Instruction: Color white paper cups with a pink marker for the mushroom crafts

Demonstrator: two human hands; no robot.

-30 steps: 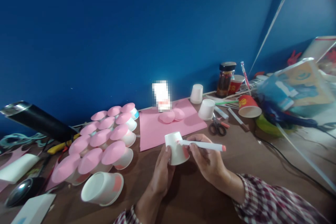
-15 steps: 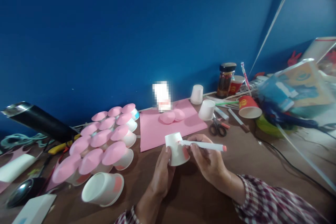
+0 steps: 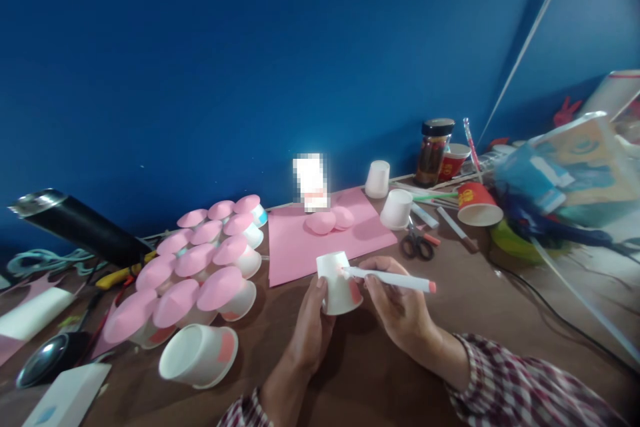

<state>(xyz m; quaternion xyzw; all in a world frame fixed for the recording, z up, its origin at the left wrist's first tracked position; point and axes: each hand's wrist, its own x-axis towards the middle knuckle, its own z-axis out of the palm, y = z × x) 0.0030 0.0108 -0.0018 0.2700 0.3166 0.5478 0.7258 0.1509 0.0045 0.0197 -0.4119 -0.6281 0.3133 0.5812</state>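
Note:
My left hand point(image 3: 313, 317) is closed around the left side of a white paper cup point(image 3: 337, 293), which is held upside down and has an orange-pink patch near its rim. Between the fingers of my right hand point(image 3: 400, 303) is a white marker point(image 3: 393, 277) with an orange-pink end. Its tip touches the cup's side, where a faint orange mark shows. Just beyond the cup lies a sheet of pink paper point(image 3: 290, 257) with pink paper discs point(image 3: 321, 221) on it. At the near left, another white paper cup point(image 3: 187, 357) with an orange patch rests on its side.
Several cups with pink cone tops point(image 3: 220, 288) stand at left, near a black flask point(image 3: 85, 227). Scissors point(image 3: 417, 243), two white cups point(image 3: 397, 209), a red cup point(image 3: 477, 205) and a jar point(image 3: 434, 153) are at right. A black cable point(image 3: 545, 297) crosses the right side.
The whole view has shifted slightly, so things appear a little further right. Both hands keep their hold, and the marker tip stays at the cup's side.

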